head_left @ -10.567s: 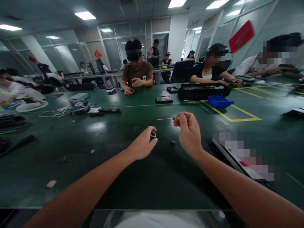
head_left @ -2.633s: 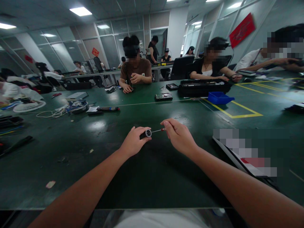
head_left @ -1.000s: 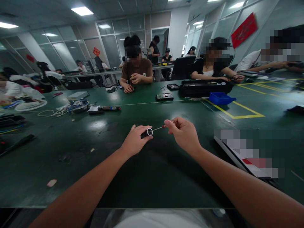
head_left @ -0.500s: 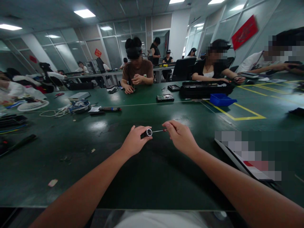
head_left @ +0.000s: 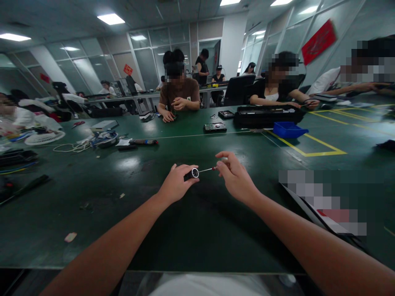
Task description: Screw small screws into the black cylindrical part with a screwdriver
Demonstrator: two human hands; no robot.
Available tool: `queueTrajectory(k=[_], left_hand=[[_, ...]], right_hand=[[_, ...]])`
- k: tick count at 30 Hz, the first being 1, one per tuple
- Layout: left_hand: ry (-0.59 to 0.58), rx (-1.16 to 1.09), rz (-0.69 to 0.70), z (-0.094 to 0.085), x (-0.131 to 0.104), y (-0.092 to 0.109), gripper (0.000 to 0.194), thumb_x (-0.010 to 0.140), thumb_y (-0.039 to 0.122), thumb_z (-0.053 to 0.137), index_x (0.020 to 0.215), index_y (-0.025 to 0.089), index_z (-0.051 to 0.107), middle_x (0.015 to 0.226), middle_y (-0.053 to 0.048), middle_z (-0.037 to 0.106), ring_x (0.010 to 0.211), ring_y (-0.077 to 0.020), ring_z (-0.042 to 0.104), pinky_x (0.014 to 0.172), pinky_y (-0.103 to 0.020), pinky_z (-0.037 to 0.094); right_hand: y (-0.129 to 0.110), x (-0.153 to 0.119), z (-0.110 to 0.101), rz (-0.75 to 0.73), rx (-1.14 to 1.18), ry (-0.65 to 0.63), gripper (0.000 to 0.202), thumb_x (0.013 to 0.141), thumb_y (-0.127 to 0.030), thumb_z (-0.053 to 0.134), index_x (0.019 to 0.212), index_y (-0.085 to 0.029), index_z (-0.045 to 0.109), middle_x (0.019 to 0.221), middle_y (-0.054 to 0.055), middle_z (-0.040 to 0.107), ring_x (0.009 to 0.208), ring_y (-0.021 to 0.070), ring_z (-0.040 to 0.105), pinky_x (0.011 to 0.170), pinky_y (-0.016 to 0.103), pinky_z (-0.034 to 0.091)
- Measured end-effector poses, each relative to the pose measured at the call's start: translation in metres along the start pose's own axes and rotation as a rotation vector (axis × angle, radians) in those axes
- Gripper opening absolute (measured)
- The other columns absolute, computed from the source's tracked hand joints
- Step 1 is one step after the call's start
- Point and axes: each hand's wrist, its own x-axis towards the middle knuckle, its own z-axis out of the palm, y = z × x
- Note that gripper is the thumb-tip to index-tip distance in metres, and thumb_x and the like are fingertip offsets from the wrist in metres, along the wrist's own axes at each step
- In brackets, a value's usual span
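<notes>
Between the thumb and fingers of my left hand is a small black cylinder with a pale ring at its end, facing right. A thin screwdriver with a red collar is held in my right hand; its tip reaches the ringed end of the cylinder. Whether the tip is inside is too small to tell. The index finger of my right hand is raised off the handle, while the thumb stays on it. Both hands are above the green table.
A pen-like tool and tangled cables lie beyond at the left. Ahead are a circuit-board device and a blue tray. White sheets lie at the right. People sit across the table.
The index finger of my right hand has lifted and stretched out from the screwdriver. My left hand and the cylinder have barely shifted.
</notes>
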Motion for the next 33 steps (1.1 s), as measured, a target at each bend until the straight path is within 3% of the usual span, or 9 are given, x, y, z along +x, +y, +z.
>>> queueTrajectory(k=[6,9,12,16,22,33], left_hand=[[0.012,-0.060,0.033,0.000,-0.001,0.001,0.040,0.087,0.026,0.070,0.126,0.023,0.064,0.119,-0.006,0.068,0.109,-0.0231,0.062,0.101,-0.042,0.047],[0.013,-0.073,0.114,-0.001,-0.002,0.002,0.039,0.088,0.025,0.069,0.127,0.023,0.063,0.122,-0.005,0.066,0.113,-0.0217,0.061,0.101,-0.038,0.047],[0.039,-0.043,0.107,-0.001,-0.001,0.000,0.039,0.089,0.025,0.068,0.128,0.024,0.063,0.123,-0.005,0.066,0.115,-0.0219,0.060,0.102,-0.039,0.046],[0.026,-0.034,0.066,0.000,0.001,-0.002,0.040,0.088,0.023,0.070,0.127,0.023,0.063,0.121,-0.005,0.066,0.111,-0.0220,0.061,0.100,-0.039,0.047],[0.023,-0.047,0.073,0.000,0.000,0.002,0.039,0.087,0.024,0.071,0.125,0.023,0.064,0.119,-0.005,0.067,0.109,-0.0215,0.062,0.099,-0.038,0.047],[0.026,-0.084,0.058,-0.001,-0.002,0.002,0.040,0.088,0.027,0.070,0.127,0.025,0.063,0.117,-0.003,0.067,0.108,-0.0203,0.062,0.098,-0.036,0.047]], right_hand=[[-0.002,0.003,0.004,0.057,0.272,0.030,0.019,0.090,-0.039,0.057,0.094,-0.021,0.060,0.085,0.005,0.066,0.079,0.0191,0.063,0.077,0.037,0.052],[0.004,0.010,0.005,0.262,0.529,0.095,0.022,0.090,-0.042,0.055,0.088,-0.021,0.061,0.082,0.004,0.064,0.073,0.0175,0.062,0.074,0.037,0.054],[0.013,0.015,0.005,0.443,0.710,0.123,0.021,0.089,-0.040,0.058,0.080,-0.021,0.059,0.071,0.001,0.057,0.062,0.0148,0.056,0.067,0.035,0.054],[0.015,0.015,0.006,0.323,0.619,0.168,0.020,0.088,-0.041,0.060,0.083,-0.021,0.060,0.079,0.002,0.061,0.069,0.0149,0.059,0.068,0.033,0.054],[0.007,0.007,0.009,0.156,0.400,0.121,0.023,0.091,-0.043,0.058,0.090,-0.020,0.061,0.083,0.004,0.066,0.073,0.0175,0.064,0.072,0.037,0.054],[0.007,0.006,0.008,0.153,0.427,0.104,0.023,0.091,-0.042,0.058,0.091,-0.019,0.061,0.084,0.004,0.067,0.076,0.0179,0.065,0.075,0.037,0.055]])
